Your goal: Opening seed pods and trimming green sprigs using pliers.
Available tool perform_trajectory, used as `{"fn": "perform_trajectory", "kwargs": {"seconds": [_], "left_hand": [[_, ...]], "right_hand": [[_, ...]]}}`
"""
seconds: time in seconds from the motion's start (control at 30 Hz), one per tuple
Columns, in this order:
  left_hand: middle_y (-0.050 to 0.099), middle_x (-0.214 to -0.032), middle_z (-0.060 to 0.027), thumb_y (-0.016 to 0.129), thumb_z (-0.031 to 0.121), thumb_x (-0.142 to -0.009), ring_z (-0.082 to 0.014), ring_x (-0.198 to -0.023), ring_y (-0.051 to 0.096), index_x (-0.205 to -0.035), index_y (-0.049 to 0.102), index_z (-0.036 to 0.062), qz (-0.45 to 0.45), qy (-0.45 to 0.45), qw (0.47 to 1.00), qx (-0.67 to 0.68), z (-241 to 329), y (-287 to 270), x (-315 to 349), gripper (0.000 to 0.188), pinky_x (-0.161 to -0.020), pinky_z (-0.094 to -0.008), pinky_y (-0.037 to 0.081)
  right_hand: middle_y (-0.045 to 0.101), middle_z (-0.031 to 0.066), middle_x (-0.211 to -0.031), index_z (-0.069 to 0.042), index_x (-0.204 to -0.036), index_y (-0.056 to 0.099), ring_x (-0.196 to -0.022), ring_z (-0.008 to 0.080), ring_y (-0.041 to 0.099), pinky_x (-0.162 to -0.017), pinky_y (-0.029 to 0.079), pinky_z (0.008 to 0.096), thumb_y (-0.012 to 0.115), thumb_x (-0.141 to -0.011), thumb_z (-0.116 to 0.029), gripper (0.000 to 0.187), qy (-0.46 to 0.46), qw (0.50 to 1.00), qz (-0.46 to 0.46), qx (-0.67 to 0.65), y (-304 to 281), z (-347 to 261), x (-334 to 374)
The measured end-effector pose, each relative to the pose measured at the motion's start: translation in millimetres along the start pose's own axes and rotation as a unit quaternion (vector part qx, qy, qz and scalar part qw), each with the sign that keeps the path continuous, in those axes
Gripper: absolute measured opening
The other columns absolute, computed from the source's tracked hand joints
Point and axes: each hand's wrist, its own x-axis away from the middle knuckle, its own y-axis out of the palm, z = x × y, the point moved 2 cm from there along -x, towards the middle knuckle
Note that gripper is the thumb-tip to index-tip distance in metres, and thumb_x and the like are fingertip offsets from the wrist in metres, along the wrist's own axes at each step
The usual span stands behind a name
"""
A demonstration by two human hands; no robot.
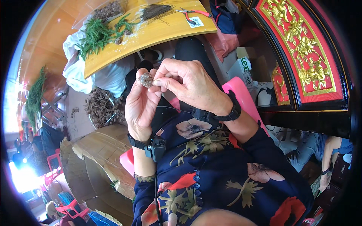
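Observation:
A small brown pine cone (145, 80) with pale scale tips is held up in front of my body, over my lap. My left hand (140, 103) pinches it between thumb and fingers. From the other side, the thumb and bent fingers of my right hand (194, 83) close on the cone's right edge; whether a thin wire lies between them is too small to tell. Beyond my hands stands a yellow table (162, 35). On it lie a bundle of thin dark wires (155, 12), red-handled pliers (194, 14) and green artificial sprigs (94, 35).
More cones fill a clear tray (107, 11) at the far left. Below the table's left end sits a heap of brown cones (102, 107). An opened cardboard box (98, 169) stands at my left. A carved red-and-gold panel (301, 49) rises at right, with another person's arm (330, 158) below it.

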Motion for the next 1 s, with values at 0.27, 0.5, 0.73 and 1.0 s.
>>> {"fn": "perform_trajectory", "kwargs": {"seconds": [0.27,0.5,0.73,1.0], "left_hand": [[0.055,-0.114,-0.0181,0.050,0.006,-0.093,-0.0225,-0.095,0.056,-0.112,0.055,0.0011,0.020,-0.033,0.997,0.068,-2,-9,-1,0.020,-0.083,-0.0322,0.050],[0.055,-0.113,-0.0179,0.050,0.006,-0.094,-0.0223,-0.094,0.056,-0.111,0.056,0.0006,0.073,-0.004,0.995,0.069,-6,-14,-3,0.019,-0.082,-0.0318,0.052],[0.056,-0.109,-0.0176,0.049,0.007,-0.094,-0.0225,-0.089,0.057,-0.111,0.056,0.0002,0.125,0.058,0.989,0.049,-2,-18,-2,0.019,-0.081,-0.0317,0.052],[0.057,-0.106,-0.0164,0.048,0.008,-0.095,-0.0214,-0.082,0.055,-0.111,0.055,0.0001,0.098,0.019,0.993,0.063,-2,-14,-2,0.019,-0.076,-0.0299,0.051]], "right_hand": [[0.063,0.0098,-0.067,-0.001,-0.082,0.060,-0.059,0.0154,0.062,-0.053,0.045,0.0258,0.062,-0.080,0.000,0.002,-0.008,0.998,-0.006,0.064,-2,4,0],[0.062,0.0112,-0.066,-0.003,-0.078,0.061,-0.059,0.0279,0.060,-0.052,0.045,0.0300,0.062,-0.079,-0.004,0.002,-0.035,0.991,0.010,0.130,-3,9,-1],[0.063,0.0117,-0.070,-0.003,-0.081,0.062,-0.061,0.0303,0.060,-0.053,0.046,0.0326,0.062,-0.080,-0.005,0.002,-0.121,0.976,0.057,0.169,10,16,1],[0.066,0.0123,-0.075,-0.001,-0.084,0.062,-0.064,0.0239,0.065,-0.056,0.049,0.0281,0.061,-0.080,0.000,0.005,-0.011,0.994,0.047,0.101,8,23,1]]}}
